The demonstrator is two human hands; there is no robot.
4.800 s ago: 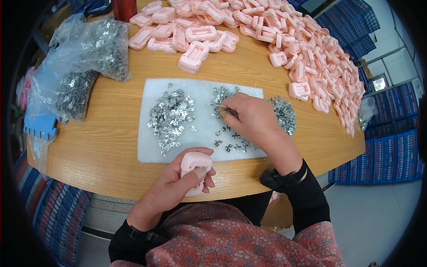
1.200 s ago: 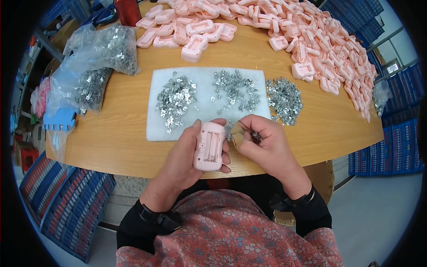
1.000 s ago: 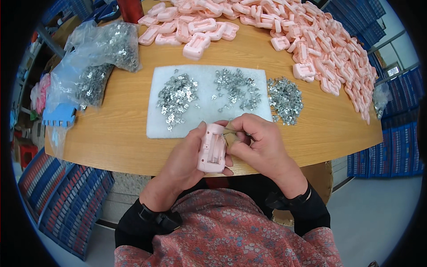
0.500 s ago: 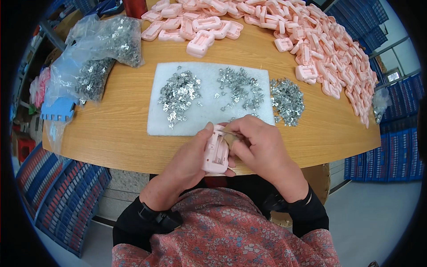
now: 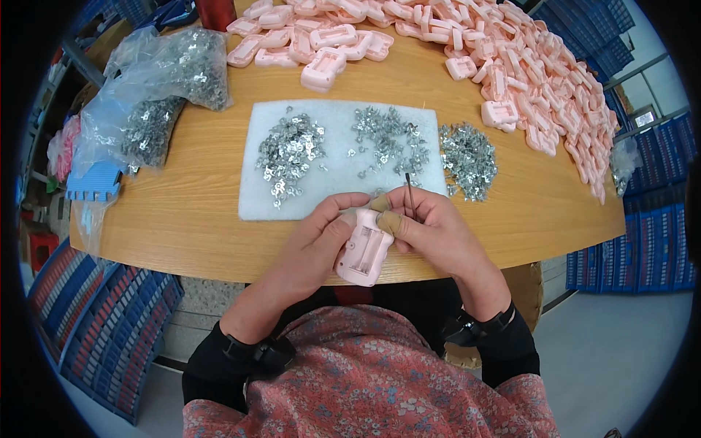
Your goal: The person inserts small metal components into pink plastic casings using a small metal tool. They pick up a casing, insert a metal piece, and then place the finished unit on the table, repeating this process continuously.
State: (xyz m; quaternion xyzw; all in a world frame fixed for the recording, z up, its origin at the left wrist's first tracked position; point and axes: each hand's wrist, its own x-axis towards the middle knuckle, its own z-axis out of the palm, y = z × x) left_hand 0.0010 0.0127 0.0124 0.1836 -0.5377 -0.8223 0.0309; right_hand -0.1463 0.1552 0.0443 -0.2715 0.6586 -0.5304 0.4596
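Note:
Between my two hands is a pink plastic housing (image 5: 356,271) with a long battery-type compartment facing up, held just over the table's near edge. My left hand (image 5: 310,248) grips its left side and upper end, thumb on top. My right hand (image 5: 442,237) pinches the upper right corner with fingertips wrapped in tan tape. A thin dark rod-like tool (image 5: 410,193) sticks up from between my right fingers; its exact kind is unclear. Beyond my hands lies a white foam pad (image 5: 339,197) bearing two heaps of small metal contact pieces (image 5: 292,150). What my fingertips press is hidden.
A third metal heap (image 5: 469,162) sits right of the pad. Many pink housings (image 5: 540,95) pile along the far and right side. Clear bags of metal pieces (image 5: 157,120) and a blue foam piece (image 5: 93,181) lie left. A red cylinder (image 5: 217,13) stands at the back.
My right hand has turned the tool from pointing into the housing to pointing up and away. Its fingertips now pinch the housing's upper end, and my left fingers have moved there too.

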